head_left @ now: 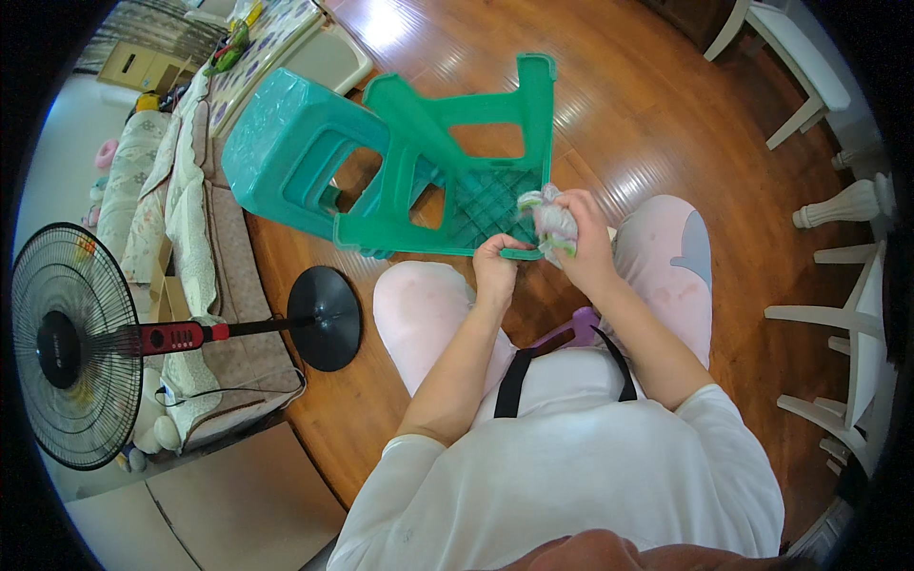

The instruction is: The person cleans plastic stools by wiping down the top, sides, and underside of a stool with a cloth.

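A green plastic stool [493, 110] lies tipped on the floor before me, its legs pointing up and away and its lattice-patterned inside showing. My left hand [498, 268] grips the stool's near rim, fingers bent over the edge. Bunched in my right hand [589, 243] is a pale cloth [555, 223] with green and purplish patches, at the stool's right corner. Beyond the green stool, to the left, lie teal plastic stools [307, 150] that look nested; the outermost has a shiny, film-like surface.
A standing fan [78, 346] with a round black base [325, 318] is at the left, beside a sofa [243, 285] with a white cover. White chairs [864, 321] stand along the right. Part of a purple plastic object [584, 325] shows between my legs. A low table [271, 50] stands at the upper left.
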The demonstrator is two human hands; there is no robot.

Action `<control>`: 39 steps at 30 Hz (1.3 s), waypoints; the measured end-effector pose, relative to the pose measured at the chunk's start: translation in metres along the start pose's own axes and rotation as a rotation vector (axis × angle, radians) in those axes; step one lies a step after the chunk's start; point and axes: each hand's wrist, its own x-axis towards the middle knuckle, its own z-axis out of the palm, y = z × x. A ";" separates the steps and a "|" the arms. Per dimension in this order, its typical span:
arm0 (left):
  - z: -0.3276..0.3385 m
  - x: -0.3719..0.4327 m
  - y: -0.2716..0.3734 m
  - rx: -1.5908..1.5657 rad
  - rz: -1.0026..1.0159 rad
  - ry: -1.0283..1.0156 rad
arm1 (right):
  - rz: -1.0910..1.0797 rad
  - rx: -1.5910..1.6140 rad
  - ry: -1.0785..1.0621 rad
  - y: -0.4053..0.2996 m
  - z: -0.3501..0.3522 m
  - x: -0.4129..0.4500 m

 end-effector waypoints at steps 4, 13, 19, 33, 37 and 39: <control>0.004 0.001 0.004 0.025 -0.037 -0.006 | 0.088 -0.137 0.078 0.013 -0.003 0.016; -0.003 -0.001 -0.003 0.106 -0.054 -0.025 | -0.107 -0.101 -0.112 -0.014 -0.004 0.000; 0.003 0.004 -0.010 0.031 -0.043 -0.037 | 0.054 -0.149 0.083 0.018 -0.005 0.017; -0.002 0.002 -0.002 0.253 0.059 -0.194 | 0.644 0.332 0.339 0.085 -0.002 0.014; 0.001 -0.004 0.014 0.279 0.195 -0.337 | 0.935 0.781 0.262 0.059 -0.002 0.002; -0.003 -0.001 0.010 0.326 0.210 -0.341 | 0.921 0.759 0.241 0.047 -0.006 0.002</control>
